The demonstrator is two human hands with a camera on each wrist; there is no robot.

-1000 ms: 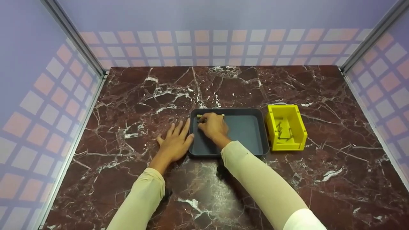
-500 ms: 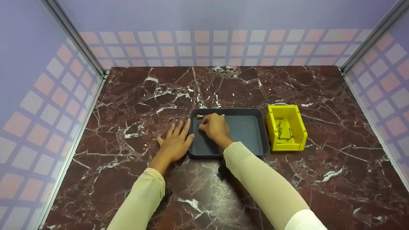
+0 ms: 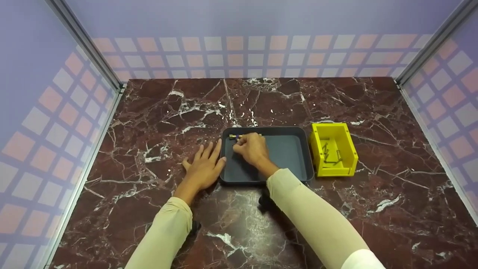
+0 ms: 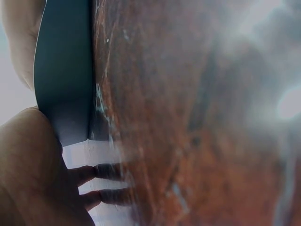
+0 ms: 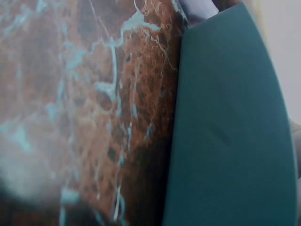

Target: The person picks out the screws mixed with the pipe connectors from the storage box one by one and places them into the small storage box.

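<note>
A dark grey rectangular tray (image 3: 287, 157) lies mid-table. My right hand (image 3: 254, 149) reaches into its far left part, fingers curled, thumb and index pinching at a small brass-coloured bolt (image 3: 234, 136) by the far wall; the fingertips cover part of it. Another bit of brass-coloured metal shows past the knuckles. My left hand (image 3: 204, 169) rests on the table with its fingers spread, thumb against the tray's left side. In the left wrist view the tray (image 4: 66, 70) stands beside that hand. Only the tray's outer wall (image 5: 230, 127) fills much of the right wrist view.
Right of the tray stands a yellow open-front bin (image 3: 318, 149) with several loose bolts (image 3: 332, 161) inside. The table (image 3: 149, 123) is dark red marble with white veins. Patterned panels (image 3: 257, 59) enclose it at the back and both sides.
My right hand has shifted slightly right and nearer, and more of the brass-coloured bolt shows past its fingertips. A dark small piece seen at the fingers earlier is hidden now. My left hand stays put.
</note>
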